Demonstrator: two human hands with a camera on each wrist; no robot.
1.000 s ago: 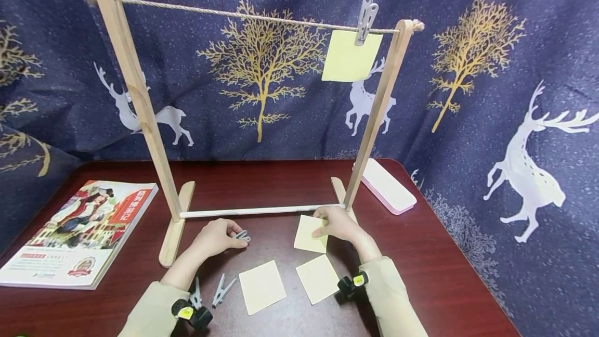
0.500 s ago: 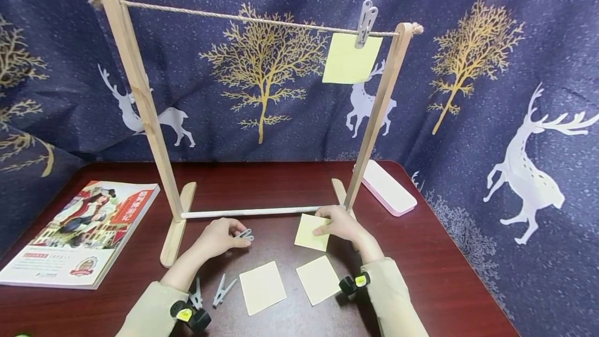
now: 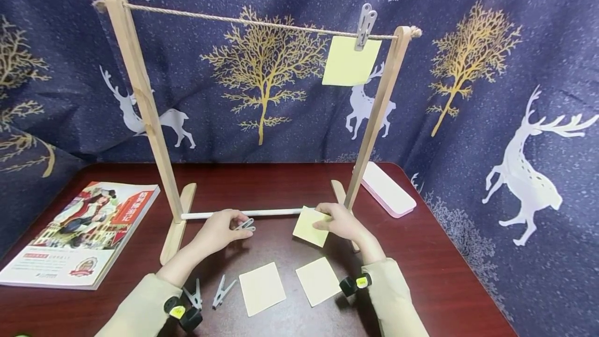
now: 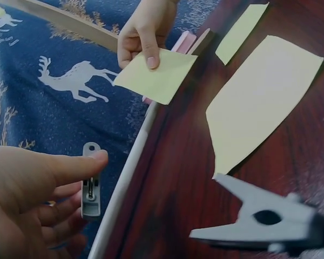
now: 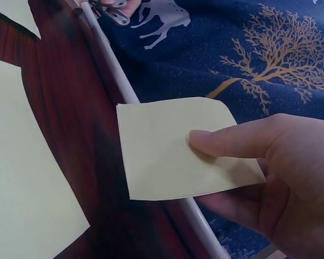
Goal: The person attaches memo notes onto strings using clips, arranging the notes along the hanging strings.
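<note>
My left hand (image 3: 219, 231) pinches a grey clothespin (image 4: 90, 186) between thumb and fingers, just in front of the white crossbar. To its right, my right hand (image 3: 342, 221) holds a pale yellow paper square (image 5: 162, 154) by one edge, thumb on top. Two similar squares lie on the table, a left one (image 3: 262, 289) and a right one (image 3: 318, 281). Two grey clothespins rest beside my left forearm, one fully visible (image 3: 222, 293) and one partly behind the wrist camera (image 3: 195, 295). Overhead, another yellow square (image 3: 348, 64) hangs from the rope (image 3: 224, 18) under a clothespin (image 3: 364, 27).
A wooden frame spans the table, with a left post (image 3: 146, 103), a right post (image 3: 378, 118) and a low white crossbar (image 3: 276, 212). At the left lies a book (image 3: 79, 233); a pink-and-white case (image 3: 387, 190) sits behind the right post. Dark patterned cloth (image 3: 299, 134) hangs behind.
Both hands have risen slightly toward the crossbar, my left one with its clothespin. The paper square in my right hand has lifted and turned a little.
</note>
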